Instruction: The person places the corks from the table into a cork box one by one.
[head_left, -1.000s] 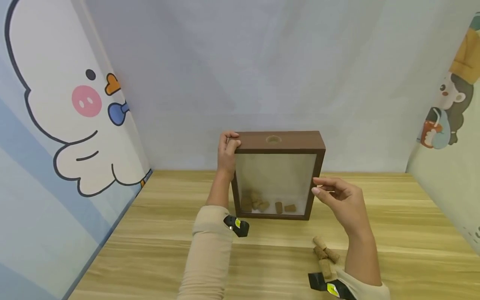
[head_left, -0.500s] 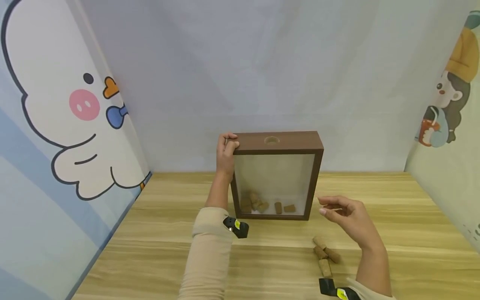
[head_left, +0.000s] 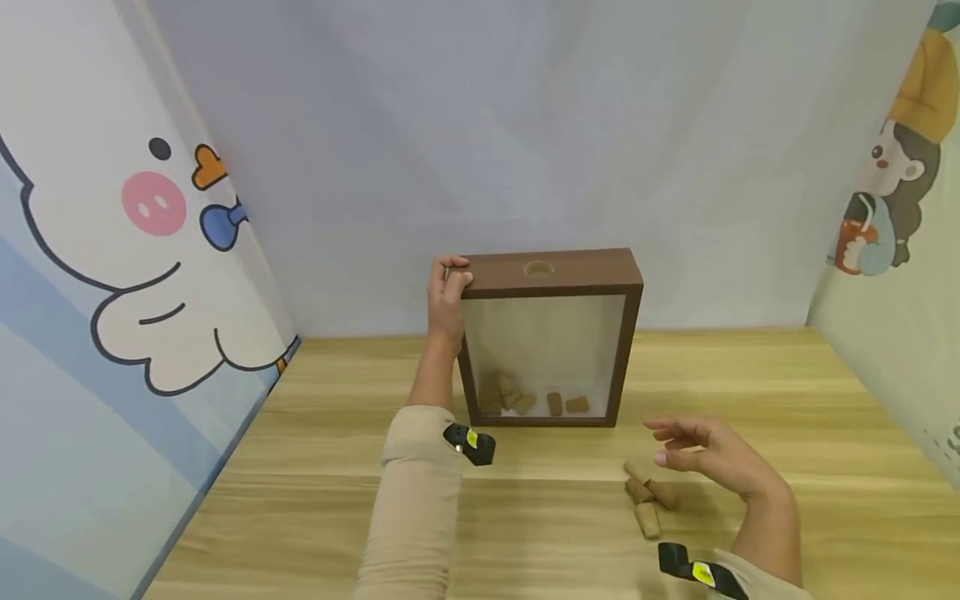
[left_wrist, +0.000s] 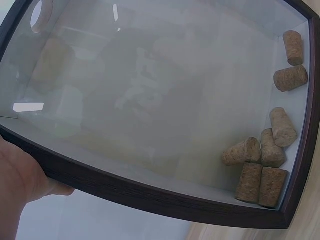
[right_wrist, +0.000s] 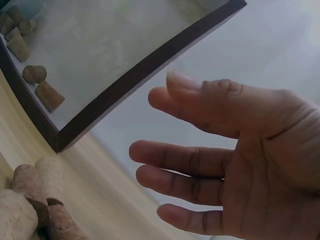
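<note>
A dark brown shadow box frame (head_left: pixel 551 271) with a clear front stands upright on the table, a round hole (head_left: pixel 539 269) in its top. My left hand (head_left: pixel 447 302) grips its upper left corner. Several corks (left_wrist: pixel 272 147) lie inside along the bottom, most of them bunched at the left end. My right hand (head_left: pixel 720 457) hovers right of the frame, fingers loosely spread and nothing between them, as the right wrist view shows. Just below and left of it, a small pile of loose corks (head_left: pixel 648 520) lies on the table.
The light wood-grain table (head_left: pixel 337 500) runs back to a pale cloth backdrop (head_left: pixel 525 125). Printed cartoon panels stand at the left and right sides. Black wrist straps (head_left: pixel 472 445) sit over the beige sleeves.
My right hand has moved down and away from the frame's right side toward the loose corks, its fingers spreading a little. The left hand keeps its grip on the frame.
</note>
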